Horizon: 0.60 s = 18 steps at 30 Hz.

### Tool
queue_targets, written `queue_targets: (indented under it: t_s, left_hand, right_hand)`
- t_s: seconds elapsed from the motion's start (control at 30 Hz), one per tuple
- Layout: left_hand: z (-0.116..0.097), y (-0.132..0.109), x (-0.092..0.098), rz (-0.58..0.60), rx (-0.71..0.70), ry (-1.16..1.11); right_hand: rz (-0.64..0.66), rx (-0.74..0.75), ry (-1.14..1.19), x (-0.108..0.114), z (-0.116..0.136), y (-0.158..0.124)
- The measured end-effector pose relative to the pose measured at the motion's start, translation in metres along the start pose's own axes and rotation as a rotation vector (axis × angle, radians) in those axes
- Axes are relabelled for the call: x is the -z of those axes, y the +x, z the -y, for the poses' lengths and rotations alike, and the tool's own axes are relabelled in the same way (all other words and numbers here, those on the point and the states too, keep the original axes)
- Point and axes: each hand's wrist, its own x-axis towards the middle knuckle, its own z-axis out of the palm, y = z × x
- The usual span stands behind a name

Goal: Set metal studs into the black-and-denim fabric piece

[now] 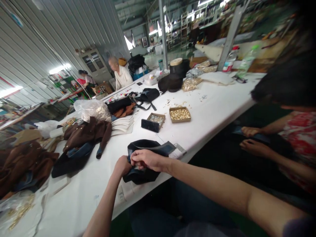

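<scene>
A dark blue and black fabric piece (pixel 145 176) lies at the near edge of the white table (pixel 108 184). My left hand (pixel 122 165) grips its left side, fingers closed round the cloth. Beside it, almost touching, my right hand (pixel 145 159) is pinched at the fabric's upper surface; whatever small thing is between its fingers is hidden. Beyond the fabric stand a box of gold-coloured metal pieces (pixel 180 114), a box of silvery pieces (pixel 158 119) and a dark phone (pixel 150 125) leaning on the latter.
Brown and dark garments (pixel 86 135) are heaped at left, near a clear plastic bag (pixel 92 110). White curved pieces (pixel 122 125) lie stacked mid-table. Bottles (pixel 230 59) and bags stand at the far right. Another person's hands (pixel 254 146) hold blue fabric at right.
</scene>
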Motion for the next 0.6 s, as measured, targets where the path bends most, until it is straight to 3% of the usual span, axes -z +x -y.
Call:
queue_targets:
  t_s: [0.1, 0.27, 0.33, 0.47, 0.6]
  left_hand:
    - [-0.001, 0.000, 0.000, 0.004, 0.004, -0.029]
    - [0.001, 0.001, -0.001, 0.022, 0.034, -0.083]
    - [0.002, -0.001, 0.000, 0.022, 0.029, -0.100]
    - [-0.001, -0.009, 0.005, -0.004, 0.018, -0.112]
    - [-0.002, -0.010, 0.006, -0.021, -0.005, -0.112]
  right_hand:
    - [0.094, -0.058, 0.446, -0.013, 0.045, -0.036]
    - [0.093, -0.007, 0.658, -0.005, 0.118, -0.071]
    - [0.043, -0.007, 0.668, 0.004, 0.129, -0.073]
    - [0.003, -0.072, 0.715, 0.015, 0.126, -0.074]
    - [-0.014, -0.015, 0.715, 0.005, 0.131, -0.086]
